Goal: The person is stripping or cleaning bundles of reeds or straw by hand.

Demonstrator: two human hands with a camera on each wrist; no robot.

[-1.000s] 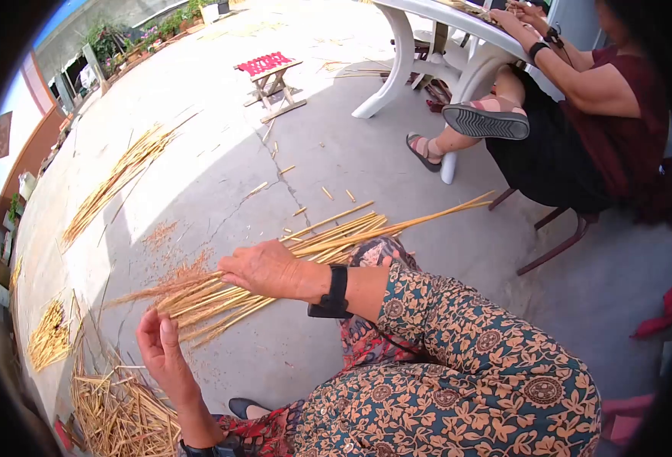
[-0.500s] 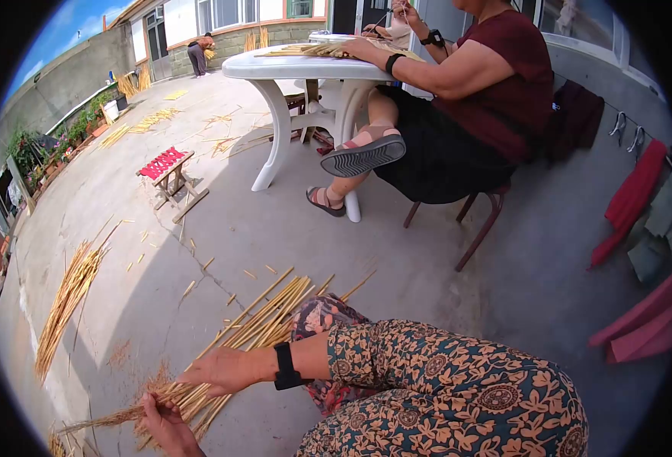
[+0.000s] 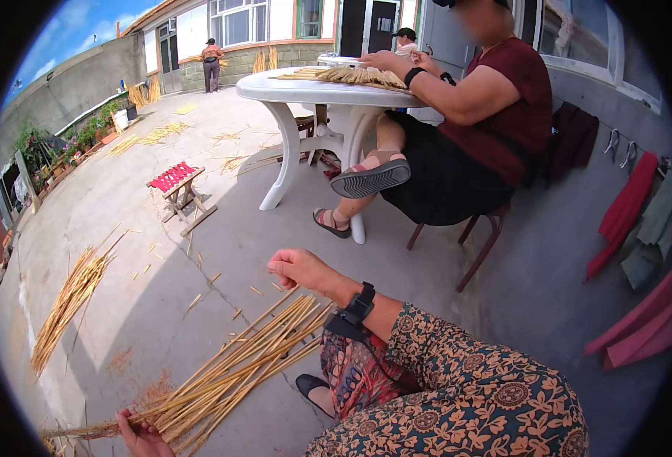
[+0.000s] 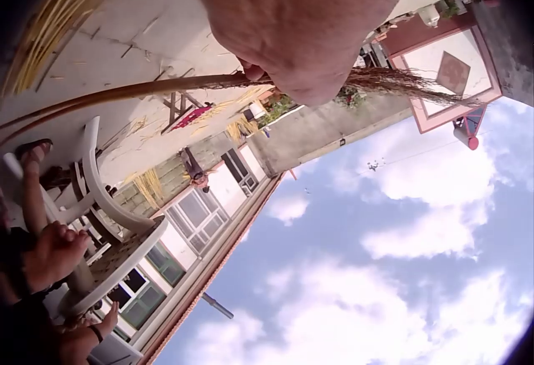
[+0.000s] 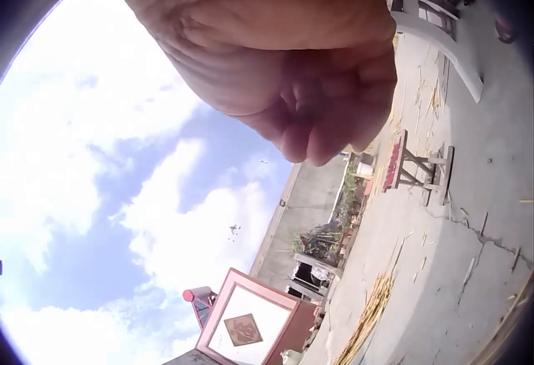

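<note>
In the head view, a loose bundle of straw-coloured stalks point(image 3: 237, 362) lies slanting across the ground at the lower left. My left hand point(image 3: 142, 438) is at its lower end, near the brushy tips. The left wrist view shows this hand point(image 4: 292, 23) gripping thin stalks point(image 4: 125, 92), with a brown feathery end point(image 4: 400, 82) sticking out past it. Above the upper end of the bundle, apart from it, is my right hand point(image 3: 305, 270). In the right wrist view the right hand point(image 5: 292, 65) has curled fingers, with nothing visible in them.
Another stalk bundle point(image 3: 71, 301) lies at the left, and a folding stool with a red seat point(image 3: 174, 179) stands beyond. A seated person point(image 3: 496, 99) works at a white table point(image 3: 275, 91) holding stalks. Cloths point(image 3: 622, 217) hang at the right; someone point(image 3: 211, 65) stands far back.
My right hand has left the stalks near my left hand and moved up and to the right. My left hand stays by the brushy ends. The head view has swung upward since the earliest frame.
</note>
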